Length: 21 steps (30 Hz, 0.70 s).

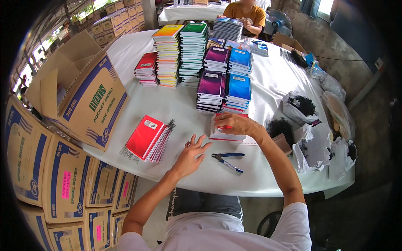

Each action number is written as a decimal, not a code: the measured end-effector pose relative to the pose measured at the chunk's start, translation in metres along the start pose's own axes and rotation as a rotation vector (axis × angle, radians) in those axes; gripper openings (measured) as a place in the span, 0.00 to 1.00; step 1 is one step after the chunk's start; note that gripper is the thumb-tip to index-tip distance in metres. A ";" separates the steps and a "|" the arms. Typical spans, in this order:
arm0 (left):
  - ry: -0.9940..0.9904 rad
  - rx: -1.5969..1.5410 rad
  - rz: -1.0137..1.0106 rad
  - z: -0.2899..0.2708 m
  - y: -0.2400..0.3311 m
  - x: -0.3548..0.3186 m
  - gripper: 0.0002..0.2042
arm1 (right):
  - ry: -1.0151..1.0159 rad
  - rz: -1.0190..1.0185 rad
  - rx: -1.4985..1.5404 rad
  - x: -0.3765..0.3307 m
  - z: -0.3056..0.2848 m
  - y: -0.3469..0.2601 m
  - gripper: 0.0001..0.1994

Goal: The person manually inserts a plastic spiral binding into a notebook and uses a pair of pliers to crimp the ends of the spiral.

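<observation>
My left hand (190, 157) hovers over the white tabletop with its fingers spread, holding nothing. Curled above a pile of loose notebook pages with red covers (228, 136) is my right hand (238, 124). Its fingers are closed, and what they pinch is hidden. Blue-handled pliers (228, 162) lie on the table between my forearms, jaws to the left. To the left of my left hand sits a stack of red spiral notebooks (144, 136), with black wire coils sticking out at its sides.
Tall piles of yellow (168, 54), green (194, 54), purple (210, 83) and blue notebooks (238, 85) stand farther back. An open carton (94, 102) is at left, above stacked boxes (67, 180). Torn wrappings with black coils (310, 148) lie at right. Another person (247, 16) sits opposite.
</observation>
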<state>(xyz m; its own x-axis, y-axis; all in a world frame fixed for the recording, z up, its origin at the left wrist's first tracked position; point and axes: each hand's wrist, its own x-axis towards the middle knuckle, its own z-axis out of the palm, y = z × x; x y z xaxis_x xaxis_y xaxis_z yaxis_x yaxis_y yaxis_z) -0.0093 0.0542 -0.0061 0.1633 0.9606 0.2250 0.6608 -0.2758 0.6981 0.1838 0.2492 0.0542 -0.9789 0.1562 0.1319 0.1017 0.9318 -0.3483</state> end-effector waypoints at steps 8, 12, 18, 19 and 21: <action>0.009 -0.046 -0.062 0.006 -0.004 0.012 0.28 | 0.013 -0.056 -0.006 0.002 0.003 0.005 0.14; 0.018 -0.066 -0.076 0.008 -0.003 0.014 0.27 | 0.035 -0.061 0.034 0.001 0.003 0.006 0.17; -0.001 0.097 0.000 0.011 -0.001 0.038 0.21 | 0.180 0.111 -0.220 -0.006 0.009 -0.012 0.18; -0.018 0.165 0.008 0.011 0.003 0.042 0.20 | 0.205 0.085 -0.281 -0.008 0.014 -0.010 0.18; -0.016 0.250 0.013 0.011 0.007 0.053 0.19 | 0.249 0.033 -0.398 -0.008 0.022 -0.013 0.18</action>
<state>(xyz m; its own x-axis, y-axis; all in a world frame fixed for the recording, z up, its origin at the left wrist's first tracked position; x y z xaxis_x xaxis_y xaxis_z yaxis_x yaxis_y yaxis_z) 0.0119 0.1033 0.0035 0.1834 0.9579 0.2208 0.8190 -0.2732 0.5045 0.1865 0.2292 0.0375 -0.9064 0.2168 0.3625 0.2402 0.9705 0.0202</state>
